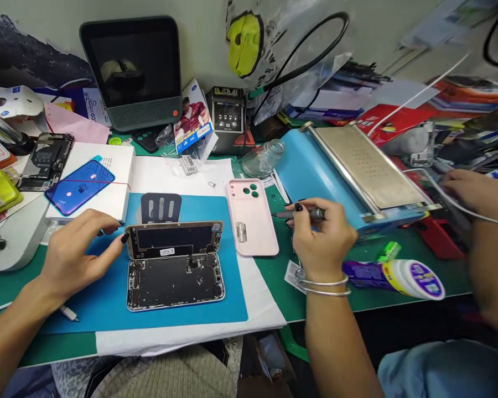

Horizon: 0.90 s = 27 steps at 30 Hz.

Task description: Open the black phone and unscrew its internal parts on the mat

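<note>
Phone: lies open on the blue mat right in front of me. The back half is flat with its insides facing up, and the screen half stands hinged along the far edge, so the inside is easy to see.
Stand: a grey slotted holder just behind the raised screen, likely there as a prop. I cannot tell whether the two touch.
Left grip: loosely open and holding nothing. The thumb tip meets the left corner of the raised screen, as if to steady it.
Right grip: closed around a thin screwdriver, pinched near its front. It is over the green desk, to the right of the phone.
Pink case: lies just beside the phone's right edge, out of the work area.
Other person's hand: at the far right by a white cable, well apart from mine.
</note>
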Each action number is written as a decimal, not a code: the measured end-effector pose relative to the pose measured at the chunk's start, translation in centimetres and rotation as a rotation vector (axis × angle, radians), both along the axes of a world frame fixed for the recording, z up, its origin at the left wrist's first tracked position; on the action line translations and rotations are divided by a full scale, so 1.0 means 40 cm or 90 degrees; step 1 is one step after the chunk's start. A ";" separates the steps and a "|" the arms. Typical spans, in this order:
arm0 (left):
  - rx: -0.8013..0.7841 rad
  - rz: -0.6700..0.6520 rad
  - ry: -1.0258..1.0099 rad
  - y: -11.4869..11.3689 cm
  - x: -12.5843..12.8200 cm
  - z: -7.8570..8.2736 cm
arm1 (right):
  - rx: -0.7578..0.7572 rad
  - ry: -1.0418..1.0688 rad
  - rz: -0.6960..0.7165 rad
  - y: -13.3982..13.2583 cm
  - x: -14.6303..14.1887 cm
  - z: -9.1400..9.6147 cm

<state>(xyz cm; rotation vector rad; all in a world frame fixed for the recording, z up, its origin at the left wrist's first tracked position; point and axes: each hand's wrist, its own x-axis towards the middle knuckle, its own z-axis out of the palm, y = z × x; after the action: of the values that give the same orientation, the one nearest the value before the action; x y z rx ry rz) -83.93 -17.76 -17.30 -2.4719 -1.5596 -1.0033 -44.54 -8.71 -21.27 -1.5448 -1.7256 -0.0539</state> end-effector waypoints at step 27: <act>0.130 -0.297 0.328 0.024 0.193 0.049 | -0.035 -0.158 0.122 -0.155 -0.078 0.062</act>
<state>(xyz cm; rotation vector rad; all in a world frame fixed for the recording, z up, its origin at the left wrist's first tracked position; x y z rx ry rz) -76.19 -16.79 -15.33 -2.6965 -0.7165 -0.4516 -47.65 -14.93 -18.79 -1.4531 -2.0799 -0.1046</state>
